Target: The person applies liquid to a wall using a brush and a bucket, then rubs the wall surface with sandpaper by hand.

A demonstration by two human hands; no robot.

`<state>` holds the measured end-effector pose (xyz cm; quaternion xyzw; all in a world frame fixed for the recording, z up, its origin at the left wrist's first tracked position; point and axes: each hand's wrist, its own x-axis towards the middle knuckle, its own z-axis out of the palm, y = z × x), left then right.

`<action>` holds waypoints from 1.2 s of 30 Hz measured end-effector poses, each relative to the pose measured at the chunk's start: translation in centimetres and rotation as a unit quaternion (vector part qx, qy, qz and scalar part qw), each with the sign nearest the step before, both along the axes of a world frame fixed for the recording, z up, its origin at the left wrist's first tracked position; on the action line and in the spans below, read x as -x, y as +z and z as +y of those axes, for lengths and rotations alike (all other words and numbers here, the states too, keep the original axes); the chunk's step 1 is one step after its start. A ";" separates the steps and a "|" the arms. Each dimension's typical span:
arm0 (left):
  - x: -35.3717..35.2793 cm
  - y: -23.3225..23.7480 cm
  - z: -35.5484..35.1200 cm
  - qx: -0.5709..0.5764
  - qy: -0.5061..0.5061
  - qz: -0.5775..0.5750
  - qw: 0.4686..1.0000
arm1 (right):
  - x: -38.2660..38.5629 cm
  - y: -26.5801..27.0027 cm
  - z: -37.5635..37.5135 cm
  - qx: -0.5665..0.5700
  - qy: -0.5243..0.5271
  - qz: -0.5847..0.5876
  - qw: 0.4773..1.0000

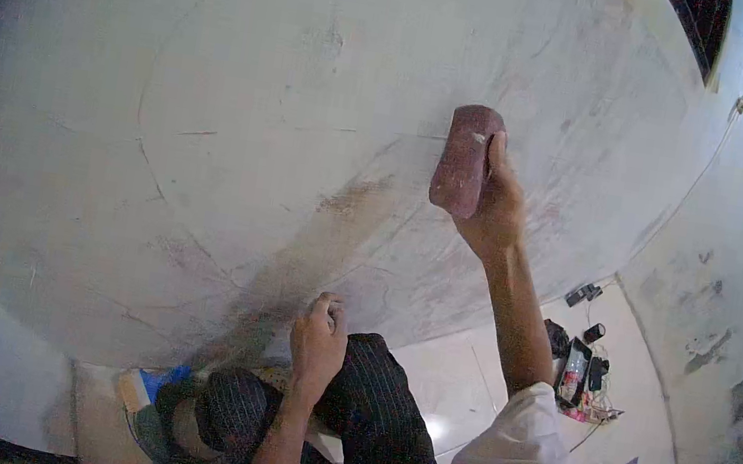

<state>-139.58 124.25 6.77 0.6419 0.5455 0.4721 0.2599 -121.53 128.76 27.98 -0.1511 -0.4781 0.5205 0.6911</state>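
My right hand (499, 203) is raised in front of the wall, its thumb along one edge of a reddish-brown piece of sandpaper (464, 164). The fingers behind the sandpaper are hidden by it. A small pale spot marks its upper part. Lower down, my left hand (320, 340) is curled into a loose fist beside my knee, close to the wall, and nothing shows in it. The off-white wall (253, 61) carries fine cracks, scuffs and a brown smudge (355, 196) left of the sandpaper.
My bent knees (380, 397) in dark striped cloth are below. A bucket-like container (189, 426) with blue and yellow items beside it stands at lower left. On the pale floor at right lie a bottle (573, 375), cables and dark objects, near a stained side wall (715, 312).
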 end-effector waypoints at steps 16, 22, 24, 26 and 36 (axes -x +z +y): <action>0.2 1.7 -0.4 0.029 -0.037 0.049 0.998 | 1.8 6.2 3.7 -0.336 -0.588 -0.621 0.394; 0.1 1.1 -0.5 0.016 -0.048 0.066 0.997 | 3.7 2.6 4.0 -0.503 -0.491 -0.584 0.406; 0.1 1.1 -0.5 -0.011 -0.034 0.085 0.996 | 2.5 6.1 2.8 -0.379 -0.553 -0.590 0.450; 0.1 2.9 -1.4 0.077 -0.063 0.065 0.993 | 2.6 7.2 2.3 -0.211 -0.613 -0.540 0.536; 1.4 2.4 -1.2 -0.002 -0.016 0.108 0.994 | 0.1 4.1 3.1 -0.211 -0.638 -0.565 0.479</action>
